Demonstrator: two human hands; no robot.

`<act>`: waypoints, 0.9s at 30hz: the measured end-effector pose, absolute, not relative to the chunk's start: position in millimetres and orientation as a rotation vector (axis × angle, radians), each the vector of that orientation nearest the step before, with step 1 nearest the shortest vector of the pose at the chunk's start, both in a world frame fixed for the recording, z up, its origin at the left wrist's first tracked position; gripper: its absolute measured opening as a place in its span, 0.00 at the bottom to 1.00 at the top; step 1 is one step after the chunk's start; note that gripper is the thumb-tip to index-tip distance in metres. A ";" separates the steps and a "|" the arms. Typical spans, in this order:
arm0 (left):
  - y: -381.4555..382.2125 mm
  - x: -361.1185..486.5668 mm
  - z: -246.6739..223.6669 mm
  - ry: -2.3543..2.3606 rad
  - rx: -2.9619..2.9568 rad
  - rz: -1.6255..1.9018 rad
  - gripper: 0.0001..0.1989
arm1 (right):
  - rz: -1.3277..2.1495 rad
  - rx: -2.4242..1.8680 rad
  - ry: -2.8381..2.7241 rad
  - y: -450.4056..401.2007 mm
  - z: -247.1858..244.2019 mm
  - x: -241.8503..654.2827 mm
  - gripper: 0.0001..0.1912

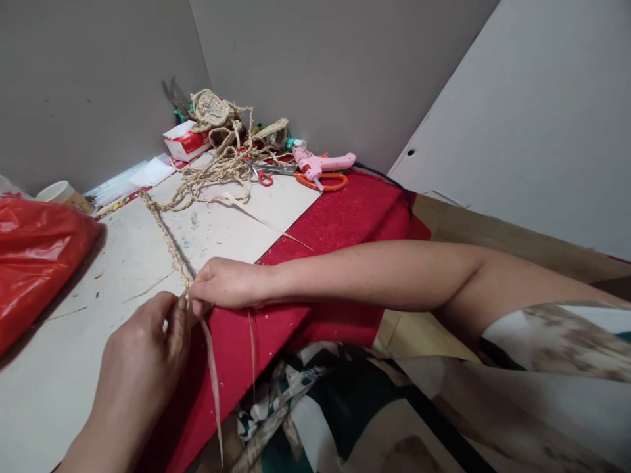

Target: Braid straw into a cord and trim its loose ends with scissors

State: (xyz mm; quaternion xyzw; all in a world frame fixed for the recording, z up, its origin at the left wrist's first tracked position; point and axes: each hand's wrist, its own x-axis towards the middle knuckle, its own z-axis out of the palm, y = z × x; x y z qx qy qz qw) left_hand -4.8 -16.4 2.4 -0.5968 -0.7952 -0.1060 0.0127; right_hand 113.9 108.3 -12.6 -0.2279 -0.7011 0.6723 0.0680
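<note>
A braided straw cord runs from the tangled pile of cord down the white board to my hands. My left hand pinches the near end of the braid between thumb and fingers. Right beside it, my right hand is closed on the same end, its fingertips close to the left ones. Loose pale strands hang below the hands over the red cloth. The exact hold of the fingertips on the strands is partly hidden.
A red plastic bag lies at the left, near a paper cup. Behind are a red and white box, a pink glue gun, orange-handled scissors and smaller red-handled scissors. Grey panels stand behind the table.
</note>
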 end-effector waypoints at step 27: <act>-2.9 -3.7 3.3 -3.220 -1.250 -2.292 0.11 | 2.818 -0.498 -1.556 120.0 -18.0 119.1 0.10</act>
